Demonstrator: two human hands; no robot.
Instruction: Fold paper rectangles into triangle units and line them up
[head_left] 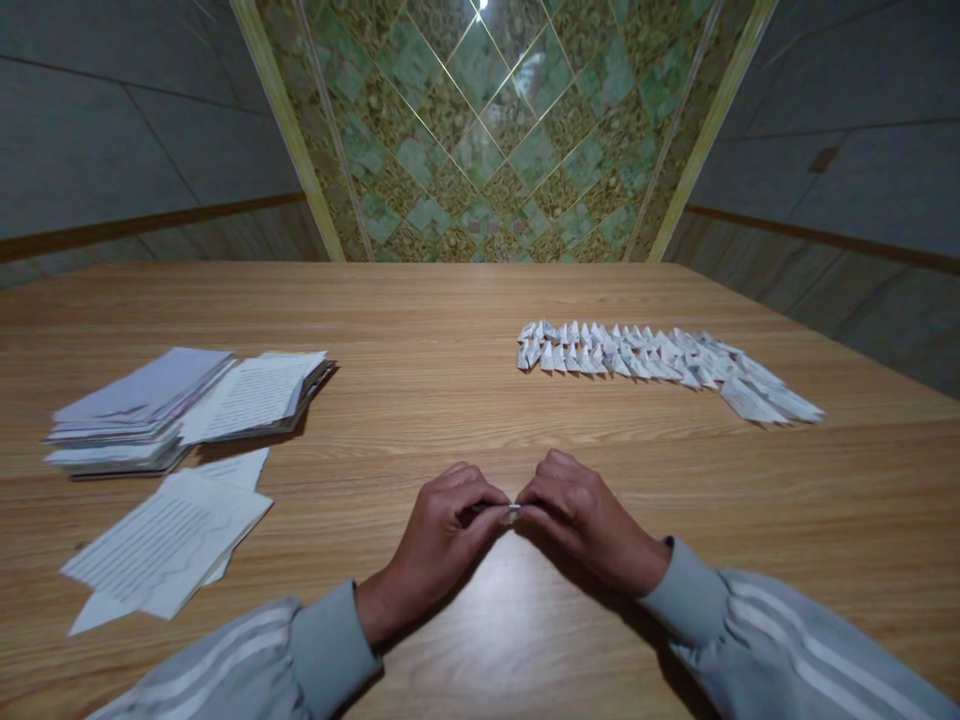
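Note:
A small piece of folded paper (514, 513) is pinched between my two hands above the near middle of the table. My left hand (448, 520) grips it from the left with thumb and forefinger. From the other side my right hand (585, 515) pinches it the same way, fingertips almost touching the left ones. Only a narrow whitish edge of the paper shows; the fingers hide the rest. Beyond my right hand stand two rows of small folded paper pieces (622, 352), with flatter folded ones at their right end.
Loose printed sheets (169, 540) lie at the left on the wooden table (405, 320). Behind them are a thick paper stack (142, 400) and a lower pile of printed pages (251, 395). A tiled wall (480, 140) rises past the table's far edge.

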